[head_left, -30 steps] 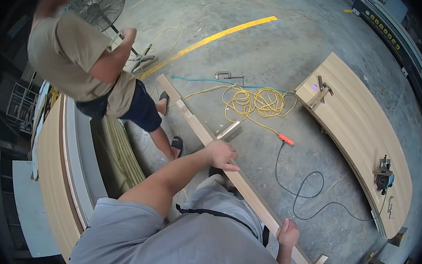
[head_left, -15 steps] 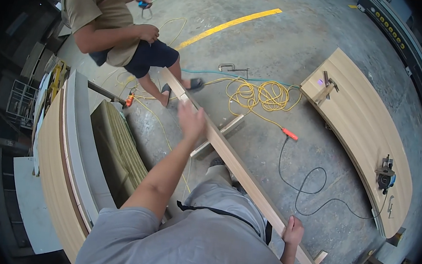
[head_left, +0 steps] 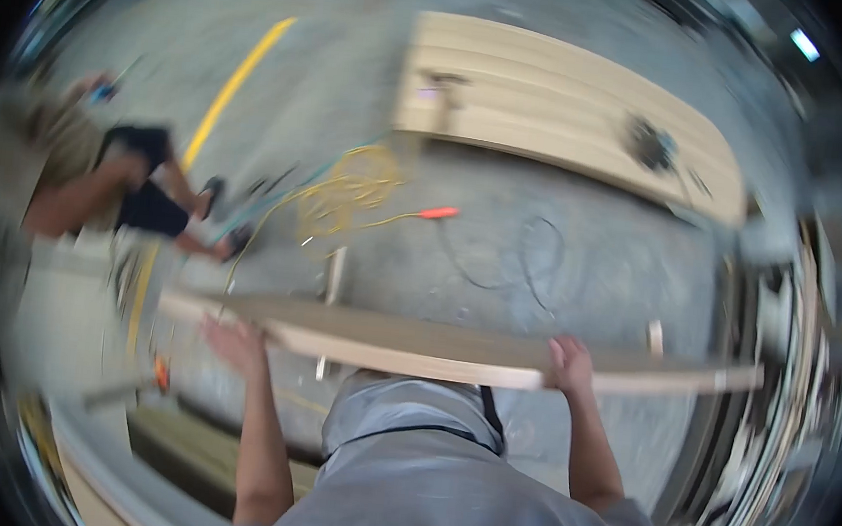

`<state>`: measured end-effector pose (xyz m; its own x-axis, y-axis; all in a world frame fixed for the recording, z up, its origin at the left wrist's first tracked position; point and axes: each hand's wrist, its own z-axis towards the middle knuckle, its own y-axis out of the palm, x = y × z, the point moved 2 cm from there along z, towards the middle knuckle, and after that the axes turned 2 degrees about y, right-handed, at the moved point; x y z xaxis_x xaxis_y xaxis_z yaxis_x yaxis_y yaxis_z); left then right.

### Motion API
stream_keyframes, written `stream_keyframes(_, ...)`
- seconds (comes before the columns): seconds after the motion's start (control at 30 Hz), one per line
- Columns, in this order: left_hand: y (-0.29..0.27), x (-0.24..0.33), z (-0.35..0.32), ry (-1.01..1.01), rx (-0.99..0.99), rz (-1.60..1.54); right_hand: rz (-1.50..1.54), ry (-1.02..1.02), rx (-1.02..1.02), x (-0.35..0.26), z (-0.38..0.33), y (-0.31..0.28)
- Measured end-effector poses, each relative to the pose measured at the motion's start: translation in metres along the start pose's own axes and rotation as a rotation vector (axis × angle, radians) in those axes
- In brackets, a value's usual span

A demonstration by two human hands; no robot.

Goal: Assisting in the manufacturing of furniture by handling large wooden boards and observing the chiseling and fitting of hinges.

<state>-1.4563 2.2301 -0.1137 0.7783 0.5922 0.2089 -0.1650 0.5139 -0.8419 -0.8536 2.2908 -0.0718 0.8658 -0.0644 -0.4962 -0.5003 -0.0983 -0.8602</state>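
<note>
Near yellow cord (head_left: pixel 352 192), right fingers (head_left: pixel 563 354) grip the board (head_left: pixel 414 348); left fingers (head_left: pixel 222 336) splay against it.

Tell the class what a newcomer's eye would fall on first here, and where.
Probably the long wooden beam, which crosses in front of the grey shirt, the left grip and right grip at it. Beyond it, above centre to the right, lies a large pale panel with a rounded right end. Between them, an orange connector stands out beside tangled yellow cord.
</note>
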Motion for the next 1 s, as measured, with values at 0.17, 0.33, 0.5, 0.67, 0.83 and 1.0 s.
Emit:
stream_keyframes(0.17, -0.076, 0.143, -0.03, 0.89, -0.49, -0.382, 0.119, 0.009, 0.356, -0.05, -0.073, 0.01)
stream_keyframes(0.33, -0.08, 0.169, -0.078, 1.044, -0.898, -0.544, 0.154, 0.452, 0.295, -0.045, -0.195, 0.048)
stream_keyframes(0.5, -0.048, 0.156, -0.097, 1.314, -0.963, -0.504, 0.561, 1.445, 0.188, 0.022, -0.432, 0.181)
stream_keyframes(0.67, -0.071, 0.219, -0.126, 1.597, -0.572, -0.439, 0.912, 1.933, 0.167, -0.002, -0.618, 0.35)
stream_keyframes(0.83, -0.107, 0.347, -0.262, 1.483, -0.793, -0.676, 1.974, 1.366, 0.444, 0.037, -0.734, 0.475)
stream_keyframes(1.0, -0.21, 0.471, -0.431, 1.83, -0.8, -0.919, 0.862, 1.501, 0.244, 0.229, -0.593, 0.194)
